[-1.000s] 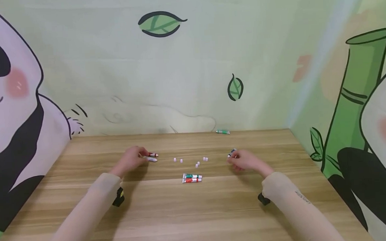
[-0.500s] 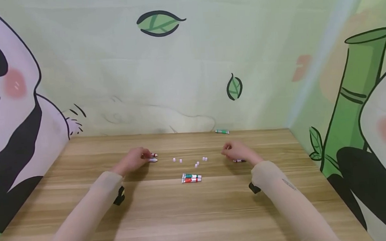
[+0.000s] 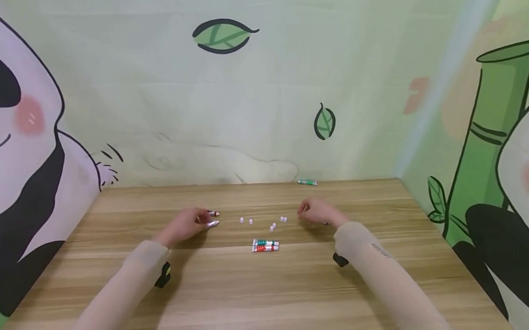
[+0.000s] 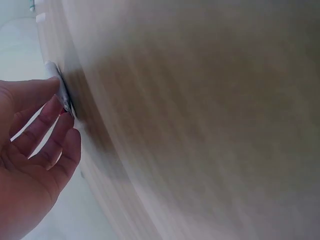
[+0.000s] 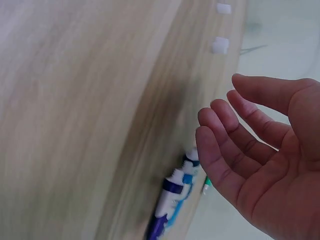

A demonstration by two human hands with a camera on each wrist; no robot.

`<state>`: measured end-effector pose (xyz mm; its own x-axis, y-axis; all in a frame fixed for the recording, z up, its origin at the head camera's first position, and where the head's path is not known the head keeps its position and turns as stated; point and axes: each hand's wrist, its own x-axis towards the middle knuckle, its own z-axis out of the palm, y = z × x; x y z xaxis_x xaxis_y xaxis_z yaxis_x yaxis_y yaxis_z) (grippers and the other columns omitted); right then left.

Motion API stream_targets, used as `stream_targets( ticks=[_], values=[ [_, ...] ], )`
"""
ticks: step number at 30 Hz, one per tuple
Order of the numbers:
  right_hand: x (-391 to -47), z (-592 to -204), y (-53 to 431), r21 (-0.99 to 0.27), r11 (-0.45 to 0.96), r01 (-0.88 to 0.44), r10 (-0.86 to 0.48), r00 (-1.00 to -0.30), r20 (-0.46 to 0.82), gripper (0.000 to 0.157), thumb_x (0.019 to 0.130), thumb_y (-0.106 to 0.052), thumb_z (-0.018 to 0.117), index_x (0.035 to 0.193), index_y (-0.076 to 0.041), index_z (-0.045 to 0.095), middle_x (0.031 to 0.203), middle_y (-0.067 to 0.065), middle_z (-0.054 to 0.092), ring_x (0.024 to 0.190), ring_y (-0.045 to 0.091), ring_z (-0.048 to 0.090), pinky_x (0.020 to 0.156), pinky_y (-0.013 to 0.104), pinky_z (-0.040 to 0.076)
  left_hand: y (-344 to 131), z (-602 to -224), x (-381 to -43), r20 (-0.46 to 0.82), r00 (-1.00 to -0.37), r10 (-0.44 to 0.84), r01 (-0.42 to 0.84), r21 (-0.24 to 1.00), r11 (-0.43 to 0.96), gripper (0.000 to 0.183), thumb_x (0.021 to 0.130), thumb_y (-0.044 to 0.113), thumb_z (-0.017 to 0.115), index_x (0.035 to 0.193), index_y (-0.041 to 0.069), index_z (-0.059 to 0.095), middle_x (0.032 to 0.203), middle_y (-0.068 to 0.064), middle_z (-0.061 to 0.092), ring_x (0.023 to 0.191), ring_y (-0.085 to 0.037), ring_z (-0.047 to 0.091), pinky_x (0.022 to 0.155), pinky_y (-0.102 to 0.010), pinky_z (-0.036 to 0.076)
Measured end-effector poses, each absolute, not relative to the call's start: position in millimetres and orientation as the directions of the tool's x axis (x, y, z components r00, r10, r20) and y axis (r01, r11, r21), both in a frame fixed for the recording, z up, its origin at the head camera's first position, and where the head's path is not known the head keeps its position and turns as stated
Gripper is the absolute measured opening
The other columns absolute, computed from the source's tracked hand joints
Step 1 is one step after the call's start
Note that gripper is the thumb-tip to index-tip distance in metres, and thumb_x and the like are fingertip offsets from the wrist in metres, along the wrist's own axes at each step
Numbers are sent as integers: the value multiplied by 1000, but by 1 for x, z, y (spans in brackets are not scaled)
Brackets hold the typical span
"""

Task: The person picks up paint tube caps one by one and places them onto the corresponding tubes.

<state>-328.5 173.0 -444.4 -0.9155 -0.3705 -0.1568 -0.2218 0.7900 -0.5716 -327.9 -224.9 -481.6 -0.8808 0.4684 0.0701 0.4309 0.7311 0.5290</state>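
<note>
My left hand (image 3: 188, 225) pinches a silvery-white paint tube (image 3: 212, 223) at the left of the table; in the left wrist view the thumb lies on the tube (image 4: 61, 92). Just behind it lies a dark red paint tube (image 3: 214, 214). Over on the right, my right hand (image 3: 318, 212) is held above the wood with loosely bent fingers and nothing in them. Beside its fingers, the right wrist view has a purple paint tube (image 5: 166, 200) and a blue paint tube (image 5: 187, 180), both uncapped at the visible nozzles. In the head view the hand mostly hides them.
Several small white caps (image 3: 250, 221) are scattered between the hands. Nearer the front, a dark green paint tube (image 3: 264, 243) and a red paint tube (image 3: 265, 248) lie side by side. A light green tube (image 3: 307, 182) rests by the back wall.
My right hand has left the tubes at the right and moved leftward toward the caps. The white tube in my left hand has turned slightly and come apart from the dark red one.
</note>
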Motion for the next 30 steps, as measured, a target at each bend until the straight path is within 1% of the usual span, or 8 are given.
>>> stream_targets(
  ticks=[5,9,13,16,24,30],
  values=[
    [-331,-451,165,-576,781,-240,-400,-901,-167,25,90,-10,69,111,2,66,102,12,67,80,19,59,71,31,50,-225,-483,-322,80,-871,485,448,535,716,5,91,7,72,93,4,69,87,-3,67,79,-18,57,74,-37,48],
    [-332,-451,159,-568,789,-234,-388,-907,-165,27,88,-10,73,112,0,66,104,13,67,79,19,60,72,32,51,-224,-483,-319,92,-865,493,455,557,695,5,90,6,72,91,4,68,85,-2,65,77,-16,55,73,-35,46],
    [-332,-451,152,-547,806,-225,-373,-911,-175,27,89,-13,75,112,-2,67,105,11,67,77,18,61,73,32,51,-224,-482,-318,82,-870,486,443,562,699,4,89,4,72,90,4,68,83,-1,64,75,-14,55,72,-34,46],
    [-334,-453,148,-542,809,-226,-368,-914,-169,27,89,-13,76,112,-3,68,102,10,67,76,17,61,72,31,51,-226,-481,-317,68,-874,481,433,557,708,4,88,4,72,90,5,68,82,0,64,75,-13,55,73,-34,46],
    [-336,-456,139,-569,792,-223,-378,-910,-169,18,92,-10,71,108,-2,70,86,4,65,73,17,59,67,29,50,-226,-476,-316,69,-866,495,447,549,706,6,87,4,73,89,5,67,80,0,64,76,-15,55,74,-36,46],
    [-332,-461,137,-581,785,-215,-382,-906,-181,12,92,-9,72,102,-4,71,80,4,64,70,17,58,64,28,48,-228,-477,-311,58,-857,511,451,562,693,9,86,7,75,88,5,67,77,1,62,72,-13,52,70,-34,44]
  ],
)
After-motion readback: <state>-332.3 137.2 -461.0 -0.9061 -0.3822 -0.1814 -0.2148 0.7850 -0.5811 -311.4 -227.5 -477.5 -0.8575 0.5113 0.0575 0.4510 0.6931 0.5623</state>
